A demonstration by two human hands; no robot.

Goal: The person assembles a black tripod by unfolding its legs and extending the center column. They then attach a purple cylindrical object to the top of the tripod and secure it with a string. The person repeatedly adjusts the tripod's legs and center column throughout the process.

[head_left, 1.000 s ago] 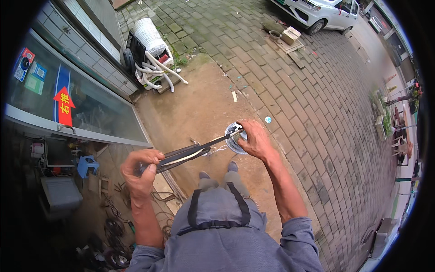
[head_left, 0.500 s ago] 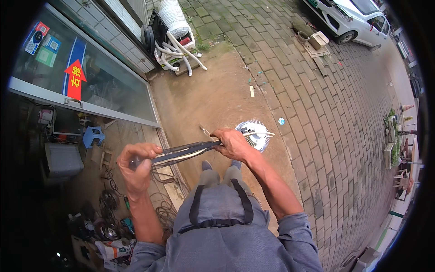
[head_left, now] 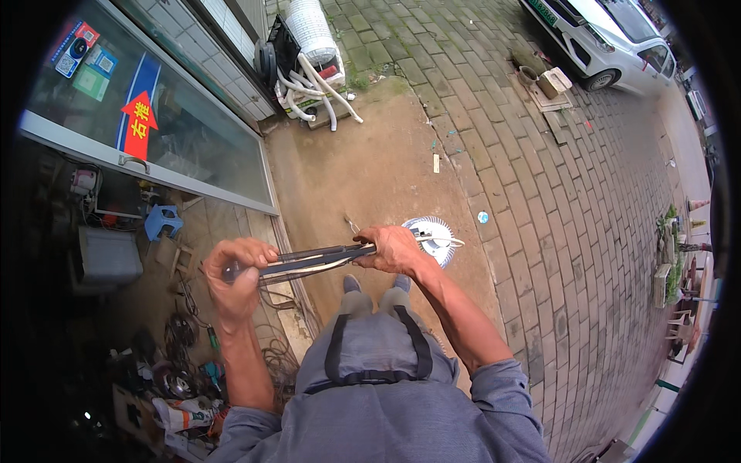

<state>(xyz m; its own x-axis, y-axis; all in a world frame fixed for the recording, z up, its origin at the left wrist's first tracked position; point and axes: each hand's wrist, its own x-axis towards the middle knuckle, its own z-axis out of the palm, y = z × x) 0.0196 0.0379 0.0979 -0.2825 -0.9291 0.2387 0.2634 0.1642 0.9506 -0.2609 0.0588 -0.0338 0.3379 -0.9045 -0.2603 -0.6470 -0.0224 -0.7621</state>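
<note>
Stretched between my hands is a narrow bundle of dark strips and ribbed black tubing [head_left: 309, 260], with a pale wire running along it. My left hand [head_left: 236, 279] is closed round its left end, where a dark rounded part shows between thumb and fingers. On the right end, the fingers of my right hand [head_left: 387, 248] are wrapped tight. A thin wire end sticks out beyond those fingers, and a white wire [head_left: 448, 242] loops out past the wrist. Below and behind it, on the ground, lies a round silver finned disc [head_left: 437, 257], partly covered by the wire.
A glass door [head_left: 147, 116] stands at the left, above an indoor floor with a blue stool [head_left: 163, 221], coiled cables [head_left: 181, 332] and tools. White pipes [head_left: 320, 89] lie at the back. Brick paving [head_left: 556, 255] spreads right, with a white car [head_left: 602, 42] beyond.
The view has shifted slightly. Both hands keep their hold on the bundle, and its angle is nearly the same.
</note>
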